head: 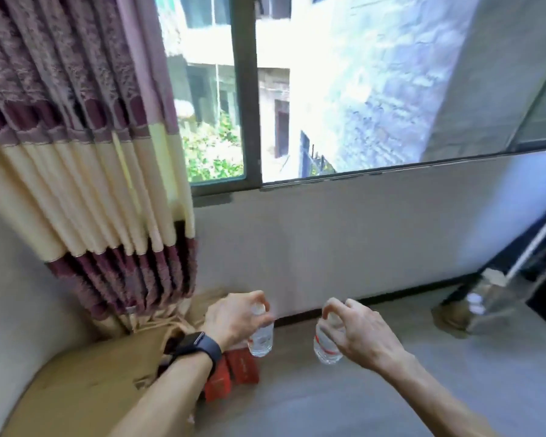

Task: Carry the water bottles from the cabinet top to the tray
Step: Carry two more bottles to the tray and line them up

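The left hand (234, 316) and right hand (356, 332) are each pinching a bottle, left bottle (261, 337) and right bottle (325, 345), by the cap, hanging mid-air, so the carry is seemingly underway, needing the tray, unseen here.

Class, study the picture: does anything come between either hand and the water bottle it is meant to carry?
Nothing visible: the left hand grips one water bottle near its cap, and the right hand grips the other bottle.

Strong daylight through window (344, 89), outside overexposed; whole frame motion-blurred, soft; wide-angle bending at edges; curtain (76, 152) smeared.
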